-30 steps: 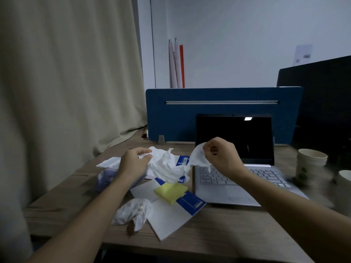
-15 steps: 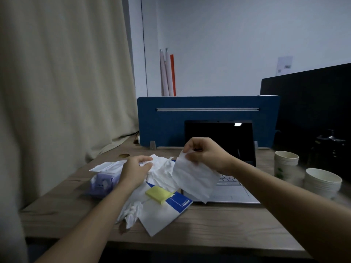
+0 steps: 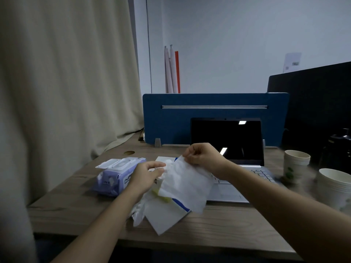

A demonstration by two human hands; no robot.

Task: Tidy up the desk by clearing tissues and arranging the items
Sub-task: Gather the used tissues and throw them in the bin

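Observation:
My right hand (image 3: 204, 155) pinches the top corner of a white tissue (image 3: 185, 186) that hangs unfolded above the desk. My left hand (image 3: 145, 176) is at the tissue's left edge, its fingers curled on it. Under them lie a white and blue paper sheet (image 3: 163, 215), a yellow sticky pad (image 3: 161, 196) mostly hidden, and a crumpled tissue (image 3: 137, 211) by my left wrist. A purple wet-wipe pack (image 3: 112, 177) with its lid flipped open sits just left of my left hand.
An open silver laptop (image 3: 228, 192) with a dark screen stands behind the tissue. Stacked paper cups (image 3: 295, 164) and another cup stack (image 3: 334, 186) are at the right. A blue desk divider (image 3: 214, 111) closes the back. A beige curtain (image 3: 62, 92) hangs left.
The tissue has been pulled open and spread flat between both hands. The wipe pack, earlier covered by tissues, now shows fully. The camera moved closer.

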